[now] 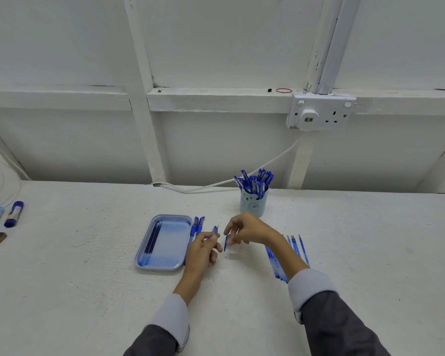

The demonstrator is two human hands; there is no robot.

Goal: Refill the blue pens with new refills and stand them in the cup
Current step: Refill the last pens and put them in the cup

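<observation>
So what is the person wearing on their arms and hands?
Both arms have dark grey jacket sleeves, with pale blue shirt cuffs poking out. A silvery band shows at the left wrist. The left hand and right hand are bare, with no gloves.

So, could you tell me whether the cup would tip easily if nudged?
Probably somewhat top-heavy: the cup is narrow, with many pens splaying above its rim. It looks like light plastic, so a high nudge may tip it.
</observation>
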